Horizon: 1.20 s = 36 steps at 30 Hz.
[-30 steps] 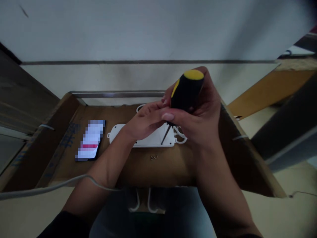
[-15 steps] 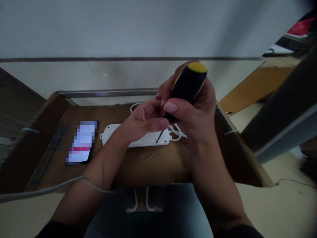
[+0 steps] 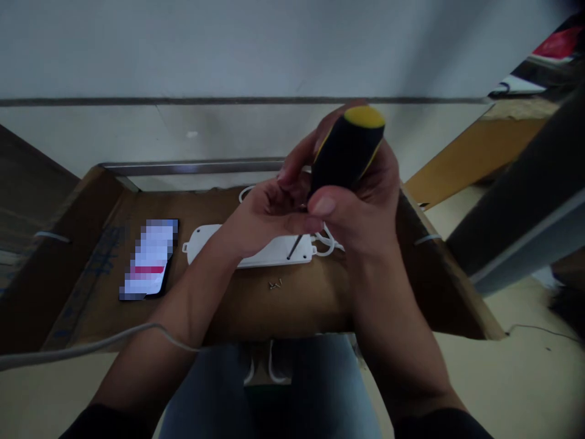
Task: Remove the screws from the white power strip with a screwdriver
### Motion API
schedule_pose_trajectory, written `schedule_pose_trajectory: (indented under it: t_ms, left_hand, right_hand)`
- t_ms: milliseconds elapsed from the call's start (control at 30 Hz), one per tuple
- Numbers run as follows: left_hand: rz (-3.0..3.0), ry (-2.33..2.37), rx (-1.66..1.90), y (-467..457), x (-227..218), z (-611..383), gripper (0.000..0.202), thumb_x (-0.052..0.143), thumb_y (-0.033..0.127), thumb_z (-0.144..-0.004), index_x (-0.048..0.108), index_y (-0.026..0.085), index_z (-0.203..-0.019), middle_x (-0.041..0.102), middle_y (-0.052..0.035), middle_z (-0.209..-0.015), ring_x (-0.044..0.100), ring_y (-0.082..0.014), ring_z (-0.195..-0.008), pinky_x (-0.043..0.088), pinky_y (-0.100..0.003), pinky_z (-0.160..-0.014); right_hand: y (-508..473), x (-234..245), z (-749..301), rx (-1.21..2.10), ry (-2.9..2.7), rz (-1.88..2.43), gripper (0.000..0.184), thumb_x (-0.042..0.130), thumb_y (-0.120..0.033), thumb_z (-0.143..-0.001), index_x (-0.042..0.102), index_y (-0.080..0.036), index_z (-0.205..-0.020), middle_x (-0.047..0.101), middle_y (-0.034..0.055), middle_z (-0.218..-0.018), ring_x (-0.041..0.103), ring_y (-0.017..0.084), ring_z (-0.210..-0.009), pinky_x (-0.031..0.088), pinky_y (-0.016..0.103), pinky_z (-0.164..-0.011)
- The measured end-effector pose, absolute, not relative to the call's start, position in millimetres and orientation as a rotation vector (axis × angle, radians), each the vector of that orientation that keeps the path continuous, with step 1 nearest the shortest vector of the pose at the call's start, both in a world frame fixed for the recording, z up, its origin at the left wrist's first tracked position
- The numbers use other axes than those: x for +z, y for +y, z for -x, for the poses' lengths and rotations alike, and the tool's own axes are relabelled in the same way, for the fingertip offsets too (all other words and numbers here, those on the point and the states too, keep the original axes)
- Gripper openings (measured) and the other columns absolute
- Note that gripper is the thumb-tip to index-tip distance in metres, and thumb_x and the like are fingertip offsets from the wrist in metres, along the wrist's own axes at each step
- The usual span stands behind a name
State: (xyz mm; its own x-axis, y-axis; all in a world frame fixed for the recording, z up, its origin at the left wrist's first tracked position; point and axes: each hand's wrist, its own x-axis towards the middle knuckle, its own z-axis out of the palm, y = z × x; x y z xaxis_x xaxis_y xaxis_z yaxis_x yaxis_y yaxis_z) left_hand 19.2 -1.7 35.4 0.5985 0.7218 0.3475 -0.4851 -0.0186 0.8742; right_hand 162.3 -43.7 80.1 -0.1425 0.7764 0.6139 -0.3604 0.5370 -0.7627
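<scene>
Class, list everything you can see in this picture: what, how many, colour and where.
screwdriver: one, black and yellow, tilted, tip on the case
case: one, white, long, centre of the tray
cord: white, looped at the case's right end
screws: a few, metallic, nearer the wearer than the case
phone: one, lit screen, left of the case
tray: one, brown, before the wearer
cable: one, grey, lower left
rail: one, silvery, behind the tray
panel: pale, background
board: one, orange-brown, right
post: one, dark, right
legs: two, blue-grey clothing, bottom
left hand: one, bare, beside the screwdriver
right hand: one, bare, gripping the screwdriver
</scene>
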Motion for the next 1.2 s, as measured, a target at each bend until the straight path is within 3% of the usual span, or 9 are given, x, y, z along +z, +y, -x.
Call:
schedule_pose_trajectory:
  t_ms: [67,167,233,367,633,800,900,1067,1200]
  left_hand:
    - [-1.273,0.152,0.939,-2.8,36.6,-21.0,0.035,0.101,0.039,-0.076,0.075,0.022,-0.091,0.073,0.002,-0.088,0.071,-0.0155,-0.084,0.059,-0.033,-0.081]
    - [-1.292,0.162,0.917,-4.5,39.9,-19.8,0.038,0.098,0.049,-0.079,0.074,0.021,-0.086,0.07,0.0023,-0.081,0.069,-0.0138,-0.075,0.058,-0.031,-0.076]
    - [-1.318,0.203,0.89,-4.7,40.8,-17.3,0.041,0.096,0.056,-0.079,0.075,0.021,-0.085,0.07,0.0013,-0.079,0.07,-0.0156,-0.075,0.059,-0.032,-0.075]
    - [-1.31,0.203,0.886,-2.9,37.5,-16.3,0.047,0.093,0.066,-0.077,0.077,0.024,-0.091,0.069,0.0015,-0.079,0.07,-0.0162,-0.078,0.06,-0.032,-0.076]
    - [-1.304,0.231,0.902,-3.4,35.4,-22.6,0.047,0.097,0.059,-0.076,0.072,0.021,-0.087,0.071,0.0,-0.084,0.074,-0.0199,-0.084,0.061,-0.035,-0.08]
    - [-1.313,0.163,0.836,-5.5,37.7,-15.0,0.044,0.082,0.063,-0.091,0.077,0.019,-0.089,0.072,-0.0019,-0.085,0.072,-0.0183,-0.083,0.062,-0.034,-0.081]
    - [-1.34,0.119,0.836,-6.4,36.4,-15.7,0.041,0.085,0.061,-0.089,0.077,0.021,-0.096,0.074,-0.0018,-0.092,0.072,-0.0189,-0.087,0.062,-0.035,-0.083]
    - [-1.316,0.173,0.856,-6.6,34.4,-23.3,0.041,0.093,0.057,-0.081,0.071,0.023,-0.091,0.07,0.0022,-0.086,0.073,-0.0178,-0.086,0.061,-0.033,-0.081]
    - [-1.296,0.208,0.794,-7.2,35.7,-21.2,0.046,0.087,0.064,-0.084,0.071,0.021,-0.09,0.075,-0.0032,-0.092,0.077,-0.0251,-0.099,0.063,-0.04,-0.09]
  right_hand:
    - [-42.8,82.9,-166.9,1.186,-1.404,0.366,0.038,0.088,-0.039,-0.08,0.069,-0.027,-0.11,0.078,-0.0018,-0.102,0.075,0.016,-0.098,0.064,0.031,-0.089]
    - [-42.1,85.8,-173.5,1.408,-1.397,0.386,0.049,0.082,-0.056,-0.085,0.075,-0.025,-0.122,0.08,0.0009,-0.113,0.076,0.014,-0.098,0.055,0.021,-0.059]
    - [-42.1,85.0,-172.9,1.364,-1.357,0.379,0.037,0.084,-0.049,-0.085,0.078,-0.026,-0.112,0.08,-0.0013,-0.103,0.076,0.012,-0.085,0.045,0.02,-0.046]
    - [-43.0,81.1,-162.2,1.047,-1.301,0.375,0.025,0.091,-0.03,-0.078,0.069,-0.026,-0.089,0.073,-0.0056,-0.084,0.07,0.012,-0.078,0.061,0.025,-0.074]
    - [-41.8,87.6,-173.6,1.389,-1.374,0.41,0.051,0.086,-0.06,-0.081,0.077,-0.027,-0.119,0.08,-0.0017,-0.111,0.075,0.014,-0.096,0.063,0.024,-0.074]
    - [-41.8,82.7,-167.3,1.192,-1.327,0.358,0.022,0.093,-0.03,-0.076,0.077,-0.026,-0.091,0.077,-0.0049,-0.089,0.074,0.013,-0.084,0.063,0.025,-0.074]
    - [-44.4,83.1,-159.6,1.06,-1.296,0.365,0.028,0.094,-0.02,-0.071,0.07,-0.025,-0.084,0.073,-0.0064,-0.083,0.068,0.011,-0.077,0.059,0.025,-0.072]
    - [-47.5,91.1,-169.6,1.272,-1.329,0.343,0.04,0.087,-0.052,-0.082,0.076,-0.024,-0.109,0.078,-0.0007,-0.104,0.074,0.014,-0.091,0.063,0.027,-0.077]
    - [-47.3,89.5,-174.3,1.335,-1.341,0.387,0.038,0.086,-0.054,-0.085,0.08,-0.025,-0.108,0.078,-0.0024,-0.097,0.068,0.01,-0.065,0.05,0.024,-0.047]
